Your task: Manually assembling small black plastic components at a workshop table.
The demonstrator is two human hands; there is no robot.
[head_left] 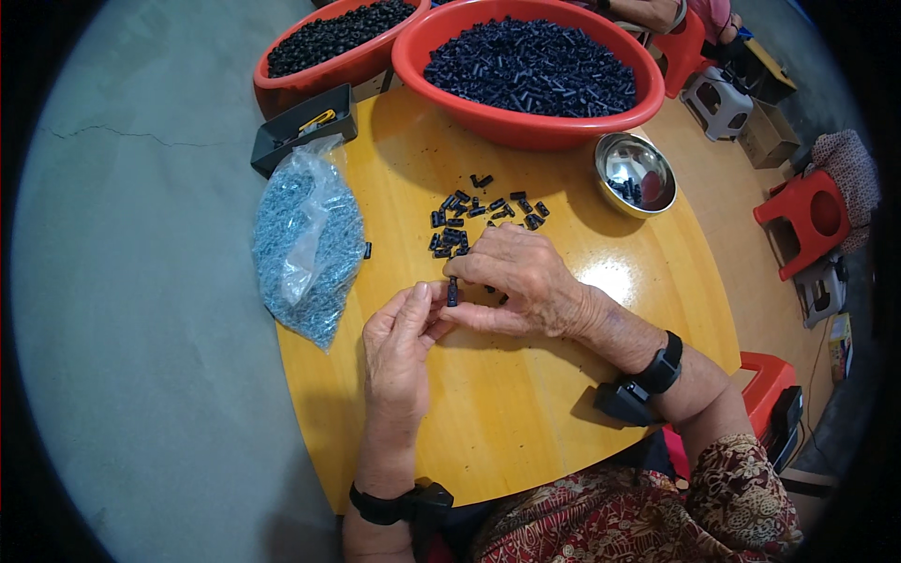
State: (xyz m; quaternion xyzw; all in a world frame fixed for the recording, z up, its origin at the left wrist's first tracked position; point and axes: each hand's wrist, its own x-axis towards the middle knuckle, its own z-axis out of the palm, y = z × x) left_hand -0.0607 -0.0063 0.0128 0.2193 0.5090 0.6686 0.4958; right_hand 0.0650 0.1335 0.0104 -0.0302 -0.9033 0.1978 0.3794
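Two red basins (526, 127) of black parts, a steel bowl (635, 174) and a bag of screws (310, 244) ring the counter (507, 413). Loose pieces (474, 211) lie just beyond. Left hand (399, 352) and right hand (521, 281) meet, both pinching one small black part (452, 292) between them.

One view only, from the person's head, looking steeply down and slightly forward at a round yellow table (526, 413). The fisheye lens bends the table's rim and darkens the frame's corners. The camera sits close: the left hand (399, 352) and right hand (521, 286) fill the centre, and the forearms enter from the lower edge beside a patterned sleeve (657, 516). The far side of the table, with two red tubs (526, 122), lies at the top of the frame. Grey floor (141, 281) fills the left half; stools (812, 220) crowd the right edge. There is no second view to overlap.
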